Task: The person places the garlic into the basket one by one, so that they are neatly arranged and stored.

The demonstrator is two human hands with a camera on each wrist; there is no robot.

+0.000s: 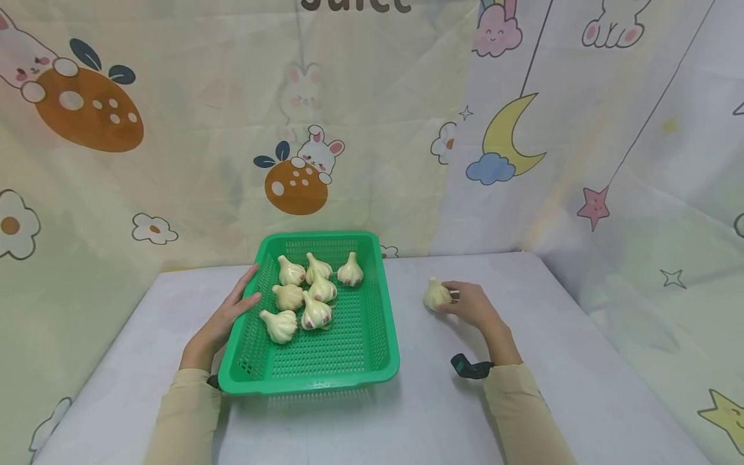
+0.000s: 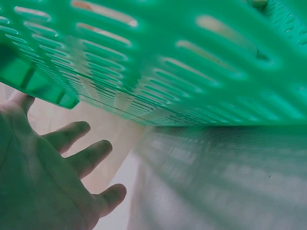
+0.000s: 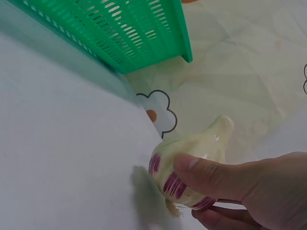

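Observation:
A garlic bulb (image 3: 187,163), pale with purple streaks and a tuft of roots, is pinched between the thumb and fingers of my right hand (image 1: 472,303). In the right wrist view its shadow falls on the table close by. My left hand (image 1: 219,326) lies along the left side of a green plastic basket (image 1: 385,336), its thumb over the rim. Seen in the left wrist view, the fingers (image 2: 91,158) of that hand are spread and fairly straight beneath the rim. Inside the basket, several garlic bulbs (image 1: 316,313) sit toward the back and left.
A white-covered table (image 1: 430,413) carries the basket, left of the right hand. Behind it hangs a cloth (image 1: 383,174) printed with rabbits, flowers and a moon. A dark wrist camera (image 1: 467,367) juts out from the right wrist.

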